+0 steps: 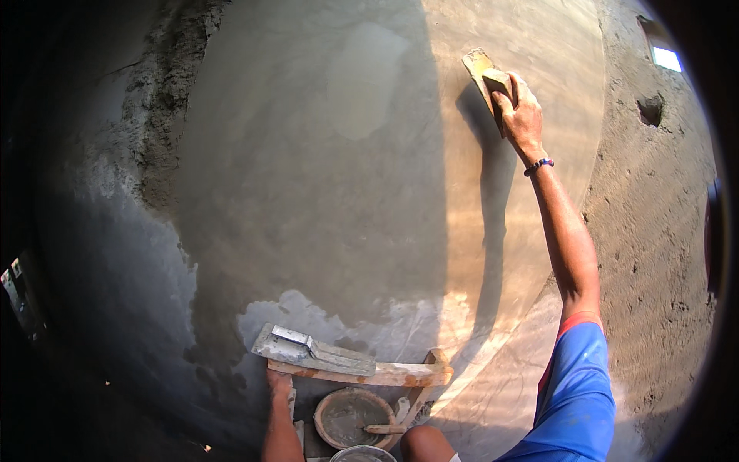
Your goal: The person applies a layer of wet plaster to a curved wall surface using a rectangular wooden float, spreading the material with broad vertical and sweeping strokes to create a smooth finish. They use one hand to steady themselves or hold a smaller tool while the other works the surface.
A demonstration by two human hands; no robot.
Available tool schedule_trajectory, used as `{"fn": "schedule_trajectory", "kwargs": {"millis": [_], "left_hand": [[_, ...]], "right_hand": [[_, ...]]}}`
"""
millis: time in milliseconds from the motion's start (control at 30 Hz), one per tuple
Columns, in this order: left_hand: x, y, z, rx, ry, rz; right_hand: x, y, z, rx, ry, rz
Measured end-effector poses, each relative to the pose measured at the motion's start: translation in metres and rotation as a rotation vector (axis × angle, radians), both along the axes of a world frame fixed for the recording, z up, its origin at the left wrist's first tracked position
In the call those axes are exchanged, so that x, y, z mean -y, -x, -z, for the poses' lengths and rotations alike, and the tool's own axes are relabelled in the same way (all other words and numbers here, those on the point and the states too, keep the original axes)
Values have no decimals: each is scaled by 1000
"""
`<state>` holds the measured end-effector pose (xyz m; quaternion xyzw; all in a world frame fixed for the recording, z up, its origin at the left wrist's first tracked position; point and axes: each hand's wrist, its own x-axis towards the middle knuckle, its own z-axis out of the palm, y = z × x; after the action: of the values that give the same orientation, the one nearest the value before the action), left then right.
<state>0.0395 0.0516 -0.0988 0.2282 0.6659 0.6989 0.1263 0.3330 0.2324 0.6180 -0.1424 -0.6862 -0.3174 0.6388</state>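
Note:
My right hand (pixel 520 115) is closed around the block handle of a yellowish plastering float (pixel 479 65), held up against the wall. Sunlight throws the float's shadow and my arm's onto the smooth damp plaster (pixel 323 200). Low on the left, my left hand (pixel 279 380) meets the end of a wooden plank (pixel 408 375); its fingers are hidden there, so I cannot make out its grip. On that plank lies a steel trowel (pixel 300 346) with a metal handle, together with a long grey wooden strip.
Below the plank stand a round basin (pixel 322 408) of wet grey mix with a wooden-handled tool (pixel 385 429) across its rim, and a second container (pixel 362 454). My knee (pixel 426 445) is close by. Rough wall (pixel 647 231) with a hole (pixel 650 110) lies to the right.

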Motion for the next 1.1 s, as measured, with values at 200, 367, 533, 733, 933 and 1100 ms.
{"fn": "schedule_trajectory", "kwargs": {"millis": [200, 367, 533, 733, 933, 1100], "left_hand": [[2, 7, 5, -12, -98, -37], [13, 18, 7, 11, 90, -61], [-20, 4, 26, -19, -55, -2], [-19, 53, 86, -9, -353, -90], [-10, 58, 75, 88, -208, 61], [-32, 15, 52, 10, -144, -35]], "right_hand": [[-8, 34, 66, 228, -63, 157], [14, 30, 103, 450, 6, -68], [-29, -45, -56, -190, 99, 3], [-23, 23, 0, 57, -12, -61], [14, 34, 80, 515, 61, -173], [-39, -51, -67, -124, -39, 92]]}}
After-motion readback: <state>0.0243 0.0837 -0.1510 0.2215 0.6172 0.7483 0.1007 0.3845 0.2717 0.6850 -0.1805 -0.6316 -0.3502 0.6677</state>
